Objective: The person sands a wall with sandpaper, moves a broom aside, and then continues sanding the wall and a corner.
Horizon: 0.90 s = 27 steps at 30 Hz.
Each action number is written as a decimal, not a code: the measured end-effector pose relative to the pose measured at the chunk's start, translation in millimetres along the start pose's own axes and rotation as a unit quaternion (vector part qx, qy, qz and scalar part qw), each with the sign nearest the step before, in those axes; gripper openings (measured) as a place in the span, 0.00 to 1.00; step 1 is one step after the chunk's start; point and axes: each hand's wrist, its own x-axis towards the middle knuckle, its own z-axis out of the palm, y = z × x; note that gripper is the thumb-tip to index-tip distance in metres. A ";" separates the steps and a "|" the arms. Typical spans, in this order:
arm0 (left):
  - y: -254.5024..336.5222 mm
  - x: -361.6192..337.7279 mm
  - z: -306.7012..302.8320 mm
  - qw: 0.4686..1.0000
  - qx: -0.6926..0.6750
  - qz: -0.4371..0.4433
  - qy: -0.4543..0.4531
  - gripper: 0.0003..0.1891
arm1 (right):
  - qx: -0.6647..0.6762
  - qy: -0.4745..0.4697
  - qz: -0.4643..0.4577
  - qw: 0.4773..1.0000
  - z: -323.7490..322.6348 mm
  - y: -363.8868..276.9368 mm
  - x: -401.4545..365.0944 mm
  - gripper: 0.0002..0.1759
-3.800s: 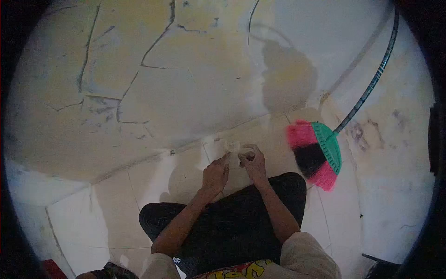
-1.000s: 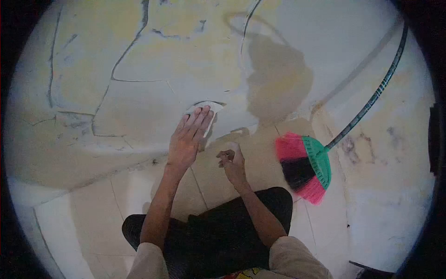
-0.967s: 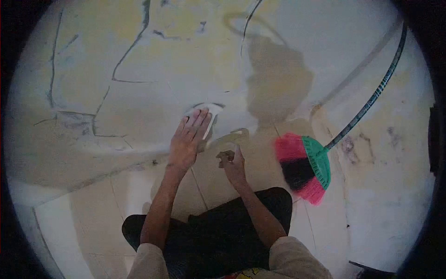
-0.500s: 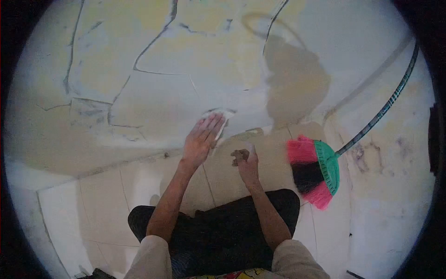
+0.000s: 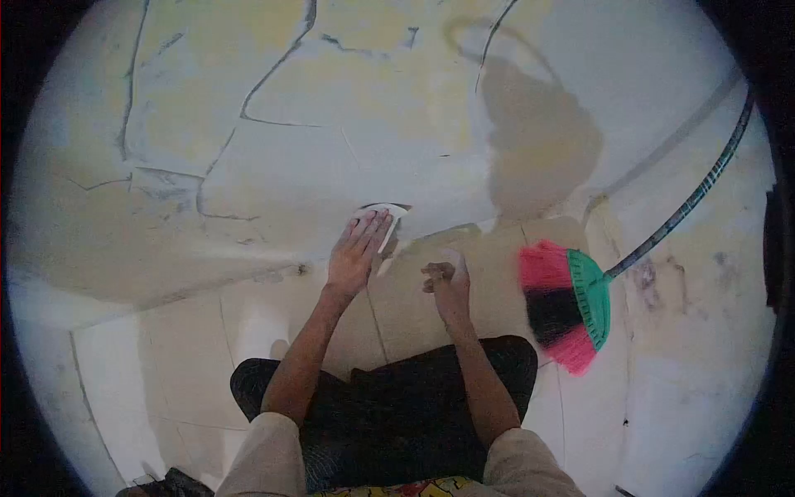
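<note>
Landmark: soft-bristled pink-and-black broom with green plastic head (image 5: 590, 290) and bent dark handle. Left of it, past the right hand, a flat white curved-edged piece (image 5: 398, 217) sits low against the cracked, patchy yellow-white wall (image 5: 286, 170); material unclear. Its exposed corner points up and toward the broom's side, straight edge slanting down and away from the broom; long axis can't be told, fingers cover the rest. Left hand (image 5: 354, 255) lies flat over it, fingers extended, can't tell if gripping. Right hand (image 5: 449, 286), between piece and broom, fingers curled, can't tell if anything's inside
</note>
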 end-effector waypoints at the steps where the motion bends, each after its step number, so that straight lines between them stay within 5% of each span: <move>1: -0.7 1.8 1.4 1.000 0.019 0.009 -0.008 0.33 | 0.008 -0.003 0.006 1.000 0.3 0.1 0.1 0.21; 8: 30.9 55.3 -39.4 0.997 -0.018 0.011 -0.076 0.34 | -0.002 -0.009 -0.029 1.000 5.7 12.3 3.9 0.22; 14: -4.7 -0.7 4.7 0.998 0.021 0.011 -0.055 0.36 | -0.014 0.006 0.039 0.999 2.4 -6.2 -0.9 0.19; 20: 34.2 70.4 -35.9 0.990 0.055 0.066 -0.110 0.38 | -0.034 -0.006 -0.009 0.999 8.6 4.4 -0.2 0.23; 27: 1.4 8.8 -10.7 0.998 0.002 0.014 -0.055 0.36 | -0.002 0.005 0.002 1.000 -2.3 8.6 2.5 0.23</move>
